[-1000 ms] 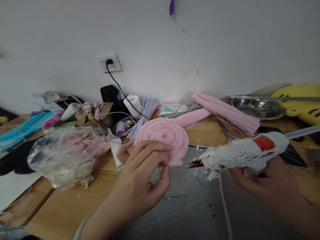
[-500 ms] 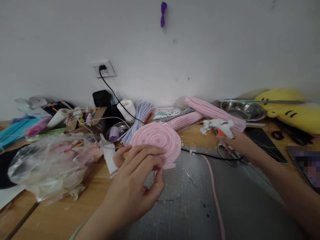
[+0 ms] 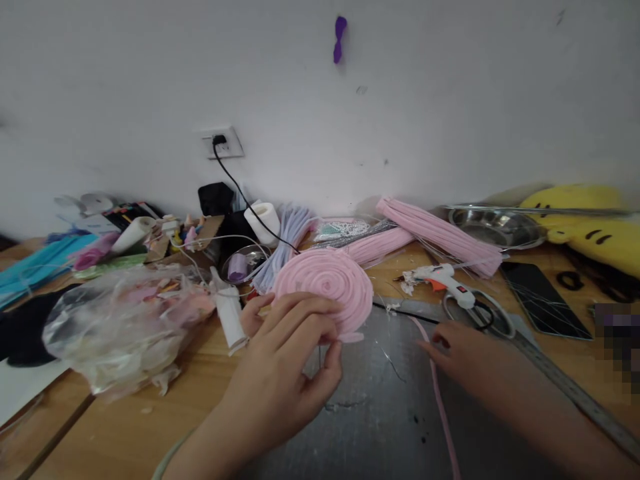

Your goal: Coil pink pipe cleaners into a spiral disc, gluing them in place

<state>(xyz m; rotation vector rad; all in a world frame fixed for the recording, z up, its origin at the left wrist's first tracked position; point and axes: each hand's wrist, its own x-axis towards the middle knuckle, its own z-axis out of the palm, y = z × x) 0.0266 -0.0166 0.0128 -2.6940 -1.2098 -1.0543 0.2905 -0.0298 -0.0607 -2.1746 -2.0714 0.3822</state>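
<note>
Head view: my left fingers [image 3: 301, 308] pinch a round, pink, fuzzy coil [image 3: 333, 273]. My right fingers [image 3: 456, 339], loosely spread, hover near a thin pink cord [image 3: 443, 413].

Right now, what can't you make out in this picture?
All in the head view:
Pink coil: lower left part, hidden by the left hand.
Pink strand: whether the right hand, covering part, touches it.
Plastic bag: exact contents, obscured by its crumpled walls.
Yellow plush: end cut off by the right edge.
</note>
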